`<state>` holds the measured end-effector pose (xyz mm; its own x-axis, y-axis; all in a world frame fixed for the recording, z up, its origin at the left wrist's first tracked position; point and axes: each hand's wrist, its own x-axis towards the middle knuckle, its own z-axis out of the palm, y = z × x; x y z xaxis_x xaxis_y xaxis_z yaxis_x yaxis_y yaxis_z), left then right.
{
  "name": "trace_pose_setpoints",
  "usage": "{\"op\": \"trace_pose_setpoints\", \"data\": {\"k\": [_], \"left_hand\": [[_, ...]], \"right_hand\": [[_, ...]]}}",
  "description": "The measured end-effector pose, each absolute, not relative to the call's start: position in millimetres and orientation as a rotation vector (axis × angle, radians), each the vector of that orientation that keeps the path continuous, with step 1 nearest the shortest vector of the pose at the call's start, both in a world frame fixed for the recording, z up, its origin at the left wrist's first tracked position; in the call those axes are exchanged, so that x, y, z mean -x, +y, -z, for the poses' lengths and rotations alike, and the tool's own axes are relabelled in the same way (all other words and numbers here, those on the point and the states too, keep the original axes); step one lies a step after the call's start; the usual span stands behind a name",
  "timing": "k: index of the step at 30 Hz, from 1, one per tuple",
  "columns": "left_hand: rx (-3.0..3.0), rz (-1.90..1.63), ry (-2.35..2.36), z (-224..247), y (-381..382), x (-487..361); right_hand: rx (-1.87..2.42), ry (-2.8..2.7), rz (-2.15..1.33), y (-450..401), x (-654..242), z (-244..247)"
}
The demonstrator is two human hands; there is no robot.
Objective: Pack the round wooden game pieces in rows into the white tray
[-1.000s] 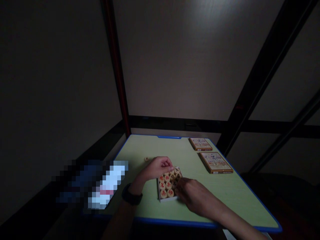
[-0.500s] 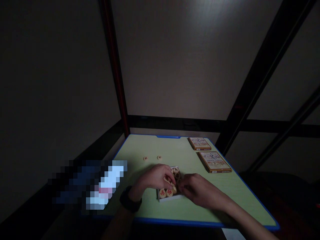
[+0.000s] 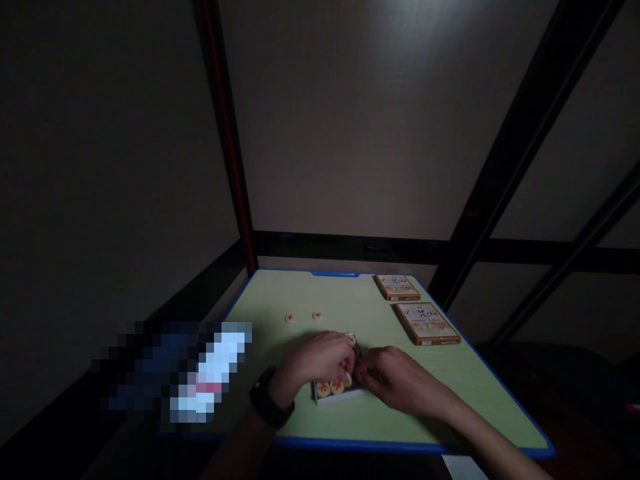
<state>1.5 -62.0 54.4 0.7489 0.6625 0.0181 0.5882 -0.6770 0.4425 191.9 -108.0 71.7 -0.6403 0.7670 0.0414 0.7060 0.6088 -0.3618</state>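
A shallow white-edged box (image 3: 341, 398) on the green table holds several round wooden pieces with characters. Red-marked pieces (image 3: 337, 386) show at its near left. Over the box, my left hand (image 3: 325, 357), with a dark band on its wrist, is closed with fingertips down among the pieces; what it grips is hidden. My right hand (image 3: 387, 377) is curled at the box's right side, its fingertips also hidden. Two loose pieces lie farther back, one on the left (image 3: 290, 318) and one on the right (image 3: 317, 316).
Two flat printed boxes, a farther one (image 3: 397, 287) and a nearer one (image 3: 427, 323), lie at the table's right. The green table (image 3: 280, 427) has a blue rim. A blurred-out bright patch (image 3: 220, 373) is at its left edge.
My left hand has moved slightly right and lower over the box, covering more pieces. My right hand has stayed nearly in place.
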Motion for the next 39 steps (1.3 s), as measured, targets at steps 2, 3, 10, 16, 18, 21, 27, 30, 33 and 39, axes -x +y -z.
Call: {"op": "trace_pose_setpoints", "data": {"k": [2, 3, 10, 16, 18, 21, 27, 30, 33, 39], "left_hand": [[-2.561, -0.274, 0.958, -54, -64, -2], [-2.571, -0.286, 0.956, -54, -65, -2], [-2.417, -0.336, 1.02, -58, -67, -5], [-2.332, -0.396, 0.951, -58, -64, 2], [-2.294, -0.466, 0.936, -61, -61, 9], [-2.251, -0.598, 0.976, -62, -54, 19], [-2.161, -0.729, 1.067, -48, -42, 25], [-2.055, -0.769, 1.063, -45, -40, 26], [-1.981, -0.794, 1.028, -47, -40, 28], [-1.953, -0.848, 1.059, -45, -40, 30]], "right_hand": [[1.251, -2.647, -0.455, -108, -193, -70], [1.258, -2.65, -0.45, -108, -193, -69], [1.337, -2.633, -0.468, -113, -192, -70], [1.353, -2.711, -0.299, -114, -189, -70], [1.361, -2.797, -0.143, -114, -186, -70], [1.362, -2.958, 0.102, -115, -181, -71], [1.257, -3.053, 0.173, -117, -178, -79], [1.259, -3.062, 0.066, -118, -181, -88], [1.27, -3.026, -0.073, -116, -187, -96], [1.295, -2.794, -0.358, -111, -199, -91]]}}
